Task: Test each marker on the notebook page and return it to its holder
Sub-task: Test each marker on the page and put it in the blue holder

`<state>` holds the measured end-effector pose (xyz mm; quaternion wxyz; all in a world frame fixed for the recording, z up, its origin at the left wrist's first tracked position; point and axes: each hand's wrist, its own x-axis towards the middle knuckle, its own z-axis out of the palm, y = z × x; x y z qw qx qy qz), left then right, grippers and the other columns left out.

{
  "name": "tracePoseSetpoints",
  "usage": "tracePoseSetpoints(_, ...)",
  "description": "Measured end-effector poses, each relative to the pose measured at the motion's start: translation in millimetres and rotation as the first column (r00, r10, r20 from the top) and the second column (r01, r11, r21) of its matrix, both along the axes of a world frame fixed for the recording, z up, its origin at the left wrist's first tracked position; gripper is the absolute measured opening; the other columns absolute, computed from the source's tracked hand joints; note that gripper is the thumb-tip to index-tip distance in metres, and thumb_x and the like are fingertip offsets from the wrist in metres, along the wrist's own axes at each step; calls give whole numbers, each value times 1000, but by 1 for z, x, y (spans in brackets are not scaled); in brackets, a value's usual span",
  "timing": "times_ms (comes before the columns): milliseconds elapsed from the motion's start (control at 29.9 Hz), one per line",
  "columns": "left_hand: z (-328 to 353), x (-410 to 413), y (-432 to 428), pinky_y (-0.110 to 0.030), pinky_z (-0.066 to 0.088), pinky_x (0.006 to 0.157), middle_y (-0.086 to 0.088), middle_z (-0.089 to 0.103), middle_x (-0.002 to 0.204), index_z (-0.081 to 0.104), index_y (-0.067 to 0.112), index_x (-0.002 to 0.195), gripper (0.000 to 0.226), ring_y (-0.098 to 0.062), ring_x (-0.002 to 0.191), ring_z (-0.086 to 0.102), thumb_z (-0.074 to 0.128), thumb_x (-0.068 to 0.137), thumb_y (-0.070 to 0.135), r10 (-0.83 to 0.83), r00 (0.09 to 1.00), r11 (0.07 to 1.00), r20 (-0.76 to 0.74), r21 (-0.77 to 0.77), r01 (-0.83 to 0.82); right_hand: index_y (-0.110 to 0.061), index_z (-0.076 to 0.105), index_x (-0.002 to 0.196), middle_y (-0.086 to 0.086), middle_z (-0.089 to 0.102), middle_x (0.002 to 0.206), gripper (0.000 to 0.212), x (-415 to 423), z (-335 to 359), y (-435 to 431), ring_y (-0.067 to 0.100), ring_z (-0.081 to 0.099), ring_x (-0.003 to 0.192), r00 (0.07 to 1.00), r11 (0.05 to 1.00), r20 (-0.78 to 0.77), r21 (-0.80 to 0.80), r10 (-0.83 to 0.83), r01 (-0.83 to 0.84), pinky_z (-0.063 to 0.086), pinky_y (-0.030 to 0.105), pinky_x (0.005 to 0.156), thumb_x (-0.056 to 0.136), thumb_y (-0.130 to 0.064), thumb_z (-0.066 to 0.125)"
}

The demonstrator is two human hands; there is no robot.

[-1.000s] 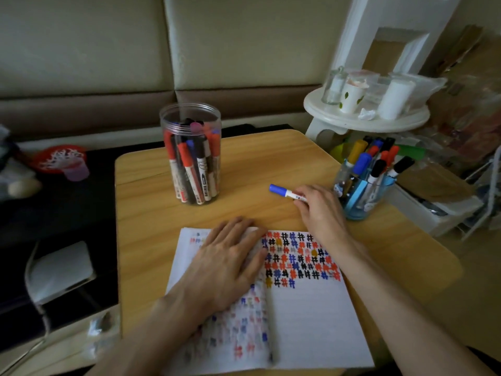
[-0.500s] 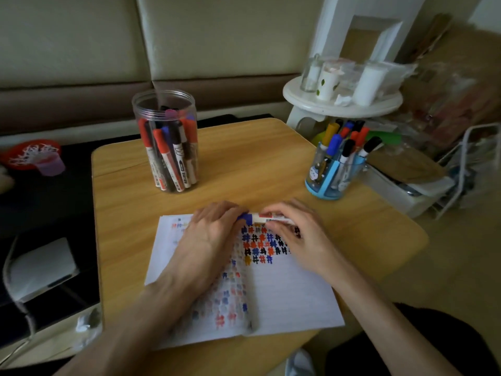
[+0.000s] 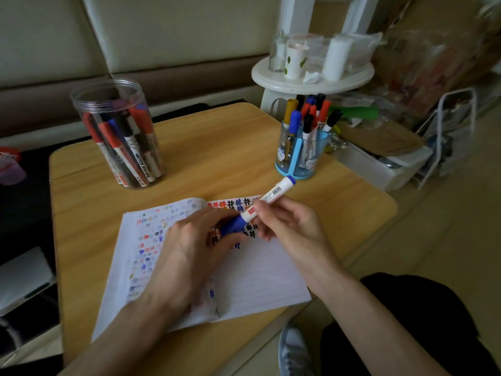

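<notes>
So both hands were on one blue marker (image 3: 271, 195), held just above the open notebook (image 3: 257, 275); the right hand (image 3: 290, 229) pinched the white barrel between thumb and fingertips, and the left hand (image 3: 189, 251) had its fingers curled round the blue cap (image 3: 233, 225) end; the cap looked butted up against the barrel, though I couldn't tell if it was fully seated; the marker sat tilted, its blue tail end up and pointing toward the holder (image 3: 298, 158), its cap end lower over the page; the left wrist lay across the notebook's left page; the right page had rows of red, black and blue hash marks along the top, partly hidden under the hands, and was plain lined paper below that; the notebook lay on a wooden table (image 3: 217, 158); the holder, blue and full of capped markers, stood at the back right near the table edge; a clear jar (image 3: 119, 131) with more markers stood at the back left, well apart from it
</notes>
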<state>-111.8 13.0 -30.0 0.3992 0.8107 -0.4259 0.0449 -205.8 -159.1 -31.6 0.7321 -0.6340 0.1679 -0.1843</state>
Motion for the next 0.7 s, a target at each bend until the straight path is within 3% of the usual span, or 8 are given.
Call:
tracePoseSetpoints(167, 3, 2, -7, -19, 51, 81, 18, 70, 107, 73, 27, 119, 30, 1, 91, 63, 74, 89, 28, -2, 1000, 999, 8, 36, 1, 1, 70, 106, 6, 68, 78, 28, 0, -2, 3, 13, 58, 67, 1000, 998, -6, -65, -13, 13, 48, 20, 61, 98, -26, 69)
tracePoseSetpoints(334, 8, 3, -9, -19, 48, 78, 21, 68, 98, 75, 26, 114, 22, -1, 88, 62, 70, 94, 17, -33, 999, 998, 14, 46, 33, -6, 70, 108, 2, 67, 81, 30, -1, -1, 0, 12, 60, 74, 999, 994, -23, -107, 25, -27, 51, 21, 70, 98, -35, 64)
tracePoseSetpoints(468, 8, 4, -9, -19, 47, 73, 24, 67, 88, 75, 27, 108, 17, -3, 84, 63, 68, 96, 17, -55, 998, 998, -10, 25, 55, -10, 69, 112, -1, 65, 78, 21, -1, 1, 1, 8, 59, 74, 1000, 993, 1, -117, 26, -26, 52, 20, 71, 100, -27, 63)
tracePoseSetpoints(601, 6, 7, -5, -17, 47, 75, 23, 68, 95, 74, 28, 113, 20, -1, 88, 63, 68, 96, 20, -54, 998, 998, -16, 41, 54, -11, 71, 111, 4, 62, 79, 22, -1, 1, 10, 12, 56, 74, 1000, 997, 21, -77, 18, -16, 50, 22, 68, 99, -29, 65)
tracePoseSetpoints(701, 4, 5, -2, -11, 45, 79, 21, 64, 107, 68, 27, 122, 25, 1, 92, 60, 63, 98, 27, -52, 999, 997, 13, 59, 51, -6, 71, 110, -3, 66, 75, 24, 0, 0, 20, 8, 59, 69, 999, 1000, 46, -6, -1, 1, 48, 19, 62, 96, -25, 70)
